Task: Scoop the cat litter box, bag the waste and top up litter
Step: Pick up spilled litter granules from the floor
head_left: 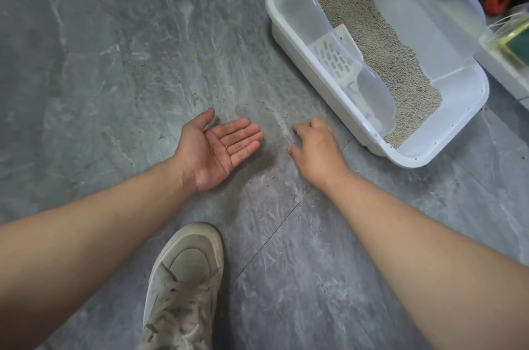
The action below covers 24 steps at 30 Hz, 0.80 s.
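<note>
White litter box (289, 43) with translucent rim, on the grey stone-patterned floor (114, 34); grey litter (380, 43) fills it, and a white slotted scoop (335, 59) lies inside against its near wall. Stray granules (283, 132) lie scattered on the floor beside the box. Right hand (315, 149), palm down, fingers curled onto the granules; whether it pinches any cannot be told. Left hand (220, 149), palm up, fingers straight, carrying a few granules. White sneaker (186, 278) below.
</note>
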Each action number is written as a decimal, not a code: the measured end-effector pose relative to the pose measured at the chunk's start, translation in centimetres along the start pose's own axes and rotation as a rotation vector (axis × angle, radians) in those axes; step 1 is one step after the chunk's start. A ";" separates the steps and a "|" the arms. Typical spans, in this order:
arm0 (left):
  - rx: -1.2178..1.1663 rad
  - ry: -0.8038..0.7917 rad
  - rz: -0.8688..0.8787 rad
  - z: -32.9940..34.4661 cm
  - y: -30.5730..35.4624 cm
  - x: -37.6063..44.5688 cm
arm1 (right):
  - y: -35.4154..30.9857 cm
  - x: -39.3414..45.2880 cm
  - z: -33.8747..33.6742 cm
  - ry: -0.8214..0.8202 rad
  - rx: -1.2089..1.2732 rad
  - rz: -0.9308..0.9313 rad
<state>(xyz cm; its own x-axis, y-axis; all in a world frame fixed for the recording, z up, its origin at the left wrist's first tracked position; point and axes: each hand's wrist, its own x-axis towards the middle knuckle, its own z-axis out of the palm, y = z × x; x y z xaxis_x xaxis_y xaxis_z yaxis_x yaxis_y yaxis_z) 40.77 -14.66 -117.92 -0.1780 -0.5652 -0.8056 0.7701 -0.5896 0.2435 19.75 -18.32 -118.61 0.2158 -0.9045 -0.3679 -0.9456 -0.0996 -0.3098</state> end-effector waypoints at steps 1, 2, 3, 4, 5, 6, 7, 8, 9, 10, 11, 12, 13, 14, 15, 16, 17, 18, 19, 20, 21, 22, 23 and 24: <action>0.000 -0.002 -0.002 0.0 0.0 0.0 | 0.1 0.0 0.2 0.008 -0.010 -0.021; 0.000 -0.005 -0.004 0.1 0.0 0.0 | 0.1 0.0 0.4 0.019 -0.021 -0.044; -0.001 -0.006 -0.005 0.1 0.0 0.1 | 0.0 -0.1 0.6 0.026 -0.033 -0.064; -0.001 -0.007 -0.004 0.1 0.0 0.1 | 0.0 -0.2 0.8 0.032 -0.041 -0.084; 0.002 -0.007 -0.004 0.1 0.0 0.1 | 0.0 -0.3 1.0 0.040 -0.049 -0.103; 0.003 -0.007 -0.004 0.2 0.0 0.0 | -0.1 -0.4 1.1 0.051 -0.058 -0.123; 0.004 -0.008 -0.004 0.1 -0.1 0.0 | -0.1 -0.5 1.2 0.062 -0.070 -0.139; 0.003 -0.010 -0.002 0.1 -0.1 0.0 | -0.2 -0.5 1.2 0.072 -0.078 -0.152; 0.003 -0.011 -0.001 0.1 0.0 0.0 | -0.3 -0.6 1.2 0.077 -0.083 -0.157; 0.002 -0.011 0.000 0.1 0.0 -0.1 | -0.4 -0.6 1.2 0.075 -0.086 -0.157; 0.001 -0.012 -0.001 0.1 0.0 -0.1 | -0.5 -0.6 1.2 0.071 -0.096 -0.157; 0.000 -0.012 -0.001 0.0 0.0 -0.1 | -0.6 -0.6 1.2 0.071 -0.110 -0.159; 0.001 -0.012 -0.001 0.0 0.0 -0.1 | -0.7 -0.7 1.3 0.076 -0.127 -0.162; 0.002 -0.012 -0.001 0.0 0.0 -0.2 | -0.8 -0.7 1.4 0.087 -0.145 -0.169; 0.001 -0.013 -0.001 0.0 0.0 -0.2 | -0.9 -0.8 1.5 0.095 -0.168 -0.175; 0.000 -0.014 0.000 0.1 0.0 -0.2 | -1.1 -0.8 1.5 0.096 -0.195 -0.178; 0.000 -0.015 0.001 0.1 0.0 -0.2 | -1.3 -0.9 1.5 0.087 -0.221 -0.175; 0.001 -0.015 0.002 0.1 0.0 -0.2 | -1.4 -0.9 1.5 0.078 -0.243 -0.171; 0.002 -0.015 0.003 0.2 0.0 -0.2 | -1.6 -1.0 1.5 0.064 -0.258 -0.168; 0.002 -0.016 0.003 0.2 0.0 -0.2 | -1.8 -1.1 1.5 0.058 -0.261 -0.167; 0.003 -0.016 0.004 0.3 0.0 -0.2 | -1.9 -1.1 1.4 0.070 -0.260 -0.173; 0.004 -0.017 0.004 0.3 0.0 -0.2 | -2.0 -1.1 1.4 0.090 -0.255 -0.179; 0.006 -0.018 0.004 0.3 0.0 -0.1 | -2.2 -1.0 1.5 0.103 -0.249 -0.179; 0.008 -0.019 0.005 0.3 0.0 -0.2 | -2.3 -1.0 1.5 0.115 -0.243 -0.176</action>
<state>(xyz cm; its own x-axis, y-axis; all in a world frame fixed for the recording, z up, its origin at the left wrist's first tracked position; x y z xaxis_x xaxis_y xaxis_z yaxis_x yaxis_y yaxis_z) 40.59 -14.74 -117.63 -0.1857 -0.5788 -0.7940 0.7661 -0.5913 0.2519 22.04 -16.55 -118.85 0.3653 -0.9042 -0.2214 -0.9297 -0.3423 -0.1360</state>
